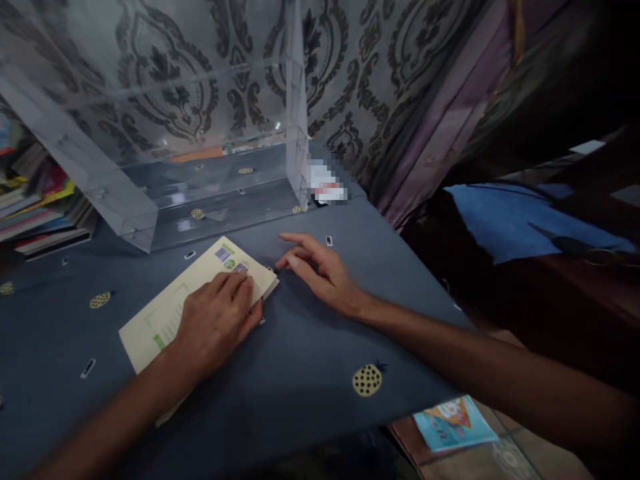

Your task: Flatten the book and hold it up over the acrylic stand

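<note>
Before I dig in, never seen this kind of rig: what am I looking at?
There's no machine here: these are a person's two bare hands. The single picture comes from a camera worn on their head, looking forward and down.

The surface is a table covered in dark blue cloth printed with yellow pineapples. On it stands a clear plastic open-fronted box, with a pile of colourful books and booklets to its left.

The left hand holds a thin cream paper book with green markings, fingers across the cover and thumb at the edge. The right hand is empty, fingers pointing toward the book's right end.
</note>
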A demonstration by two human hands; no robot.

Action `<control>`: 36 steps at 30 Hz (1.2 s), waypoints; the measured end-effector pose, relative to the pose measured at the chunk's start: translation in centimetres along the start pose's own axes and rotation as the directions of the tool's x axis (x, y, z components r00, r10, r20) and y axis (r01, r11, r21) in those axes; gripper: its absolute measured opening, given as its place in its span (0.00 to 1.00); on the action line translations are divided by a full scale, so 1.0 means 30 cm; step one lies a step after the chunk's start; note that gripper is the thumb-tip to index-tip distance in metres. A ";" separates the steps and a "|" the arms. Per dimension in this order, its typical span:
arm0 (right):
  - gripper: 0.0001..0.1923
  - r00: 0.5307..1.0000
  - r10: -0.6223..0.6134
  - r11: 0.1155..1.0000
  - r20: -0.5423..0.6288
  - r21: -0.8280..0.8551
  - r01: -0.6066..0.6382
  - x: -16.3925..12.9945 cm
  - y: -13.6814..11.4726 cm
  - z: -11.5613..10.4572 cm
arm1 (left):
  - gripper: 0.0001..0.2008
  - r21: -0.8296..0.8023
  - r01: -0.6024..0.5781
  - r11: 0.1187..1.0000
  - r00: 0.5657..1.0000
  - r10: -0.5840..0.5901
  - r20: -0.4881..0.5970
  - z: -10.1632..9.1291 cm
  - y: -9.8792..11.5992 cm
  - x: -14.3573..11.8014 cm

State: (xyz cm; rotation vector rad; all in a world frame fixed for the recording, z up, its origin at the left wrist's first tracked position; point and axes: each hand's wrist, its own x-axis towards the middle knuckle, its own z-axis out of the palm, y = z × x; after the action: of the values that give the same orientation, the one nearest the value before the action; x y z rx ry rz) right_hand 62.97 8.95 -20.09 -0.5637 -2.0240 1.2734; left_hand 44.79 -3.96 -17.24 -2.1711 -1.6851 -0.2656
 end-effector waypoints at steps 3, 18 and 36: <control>0.22 1.000 -0.004 1.000 0.005 0.013 0.004 -0.004 -0.006 -0.007 | 0.12 -0.021 -0.026 0.999 1.000 0.026 0.003 -0.022 -0.011 0.015; 0.21 0.968 -0.152 0.975 0.200 -0.132 0.181 -0.028 -0.035 -0.011 | 0.14 -0.038 -0.032 0.999 0.999 0.032 -0.013 -0.007 -0.008 0.004; 0.18 0.909 -0.180 0.881 0.375 -0.350 0.319 0.149 0.048 0.030 | 0.21 0.074 0.388 0.919 0.896 -0.395 0.201 -0.032 -0.168 -0.196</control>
State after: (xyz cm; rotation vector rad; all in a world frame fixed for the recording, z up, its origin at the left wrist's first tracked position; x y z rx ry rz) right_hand 59.29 11.99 -20.27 -0.2562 -2.5769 0.8314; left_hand 38.48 -8.52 -17.65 -1.8723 -2.2303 -0.1119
